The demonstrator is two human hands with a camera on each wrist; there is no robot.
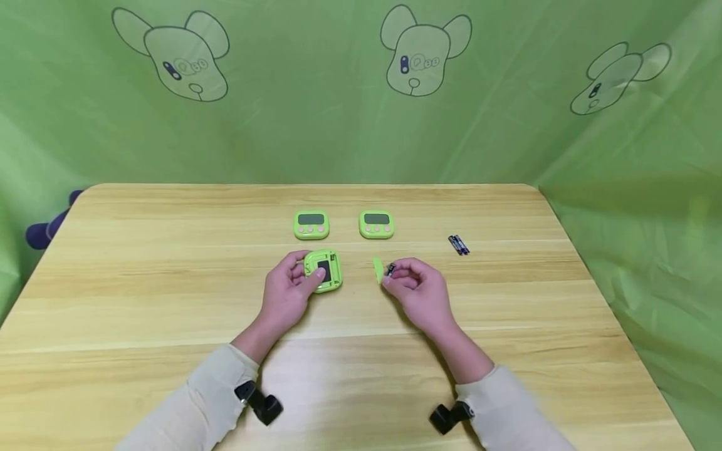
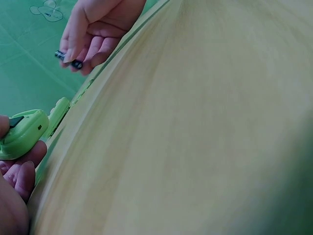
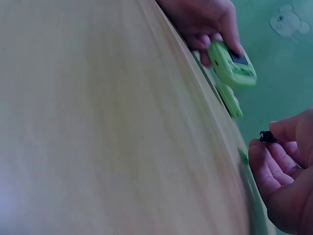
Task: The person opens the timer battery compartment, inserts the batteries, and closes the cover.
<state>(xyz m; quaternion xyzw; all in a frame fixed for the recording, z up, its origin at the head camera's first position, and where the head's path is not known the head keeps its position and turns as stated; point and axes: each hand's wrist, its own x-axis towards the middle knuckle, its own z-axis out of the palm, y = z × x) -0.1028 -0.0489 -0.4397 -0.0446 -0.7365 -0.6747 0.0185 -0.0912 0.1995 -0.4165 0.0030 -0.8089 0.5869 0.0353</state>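
Observation:
My left hand (image 1: 286,288) grips a green digital timer (image 1: 336,270), its back turned up and its battery compartment uncovered. The thumb lies across the dark patch on that back. A small dark battery (image 1: 390,269) is pinched between the thumb and fingers of my right hand (image 1: 423,294), a short way right of the timer. Beside those fingertips lies a loose green battery cover (image 1: 378,269). In the left wrist view the battery (image 2: 77,64) shows one end; the right wrist view also shows the held timer (image 3: 230,68).
Two more green timers, a left one (image 1: 311,225) and a right one (image 1: 376,225), lie screen up farther back on the wooden table (image 1: 169,288). A pair of dark batteries (image 1: 459,245) lies to the right. Green cloth (image 1: 316,125) hangs behind the table.

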